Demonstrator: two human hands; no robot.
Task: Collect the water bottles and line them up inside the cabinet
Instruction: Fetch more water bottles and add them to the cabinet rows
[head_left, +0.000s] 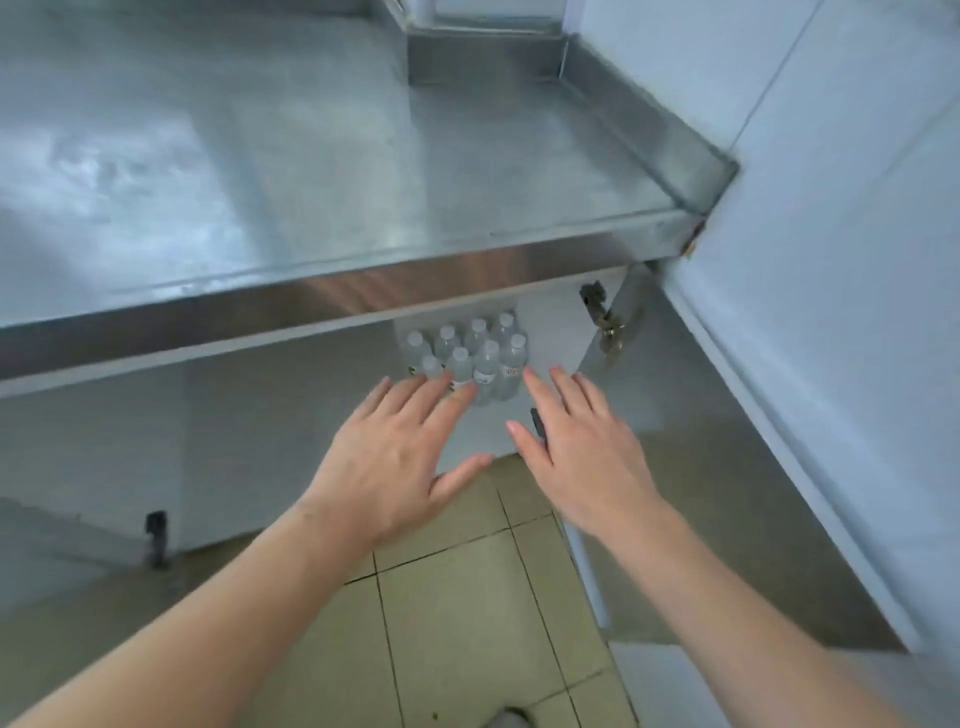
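You are reaching both hands toward the cluster of small clear plastic water bottles with white caps (470, 358), which are standing in two rows on the floor of the open steel cabinet (545, 332), under the front edge of the stainless table (311, 208). Your left hand (395, 452) and right hand (582, 447) are both released, fingers straight, holding nothing. The lining-up step looks nearly done; next you are likely squaring the rows. The table edge is hiding the cabinet's back, and blur is obscuring whether your left fingertips are touching the bottles.
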